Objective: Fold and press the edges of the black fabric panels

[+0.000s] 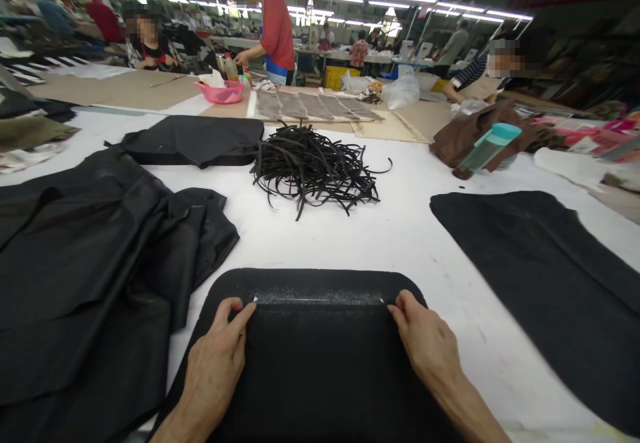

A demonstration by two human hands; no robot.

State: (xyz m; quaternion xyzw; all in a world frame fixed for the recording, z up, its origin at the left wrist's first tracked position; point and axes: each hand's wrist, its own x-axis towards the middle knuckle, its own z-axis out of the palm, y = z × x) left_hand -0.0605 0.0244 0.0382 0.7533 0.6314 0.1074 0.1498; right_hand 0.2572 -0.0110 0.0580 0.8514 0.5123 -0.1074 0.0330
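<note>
A black fabric panel (320,369) with rounded corners lies flat in front of me on the white table. Across its far end runs a narrow, shiny strip (320,298), which looks like clear tape, with a small white tip at each end. My left hand (217,349) pinches at the strip's left end, thumb and forefinger together. At the right end, my right hand (430,339) pinches in the same way, its fingertips close to the white tip. Both hands rest on the panel. How much of the strip lies between the fingers is hidden.
Beyond the panel lies a heap of black strips (315,166) beside a stack of black pieces (195,139). Crumpled black fabric (90,276) covers the left side; another black panel (550,283) lies right. A teal-lidded bottle (490,146) leans on a brown bag. Several people work behind.
</note>
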